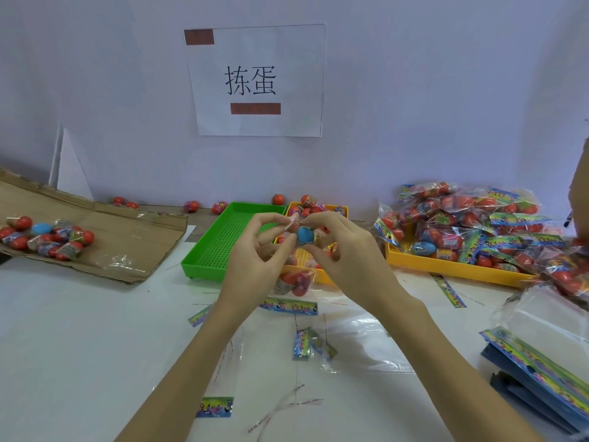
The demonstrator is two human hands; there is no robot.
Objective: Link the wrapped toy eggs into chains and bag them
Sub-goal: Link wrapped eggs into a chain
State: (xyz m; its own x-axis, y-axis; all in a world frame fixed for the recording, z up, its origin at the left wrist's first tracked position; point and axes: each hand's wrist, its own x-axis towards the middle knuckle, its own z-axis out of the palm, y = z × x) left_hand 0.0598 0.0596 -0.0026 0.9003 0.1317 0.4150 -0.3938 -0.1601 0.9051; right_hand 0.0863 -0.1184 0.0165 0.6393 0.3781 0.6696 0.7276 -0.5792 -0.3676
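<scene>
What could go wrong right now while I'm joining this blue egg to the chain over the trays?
The blue egg is only pinched between the fingertips of your left hand and right hand, so it could slip and drop among the loose eggs in the yellow tray below. The linked eggs dangling under your hands may pull the thin wrapper joint apart. Loose eggs by the wall sit outside any tray and could roll away.

White table (79, 346) under trays (223, 240), cardboard (127, 237), bags (366, 342).
</scene>
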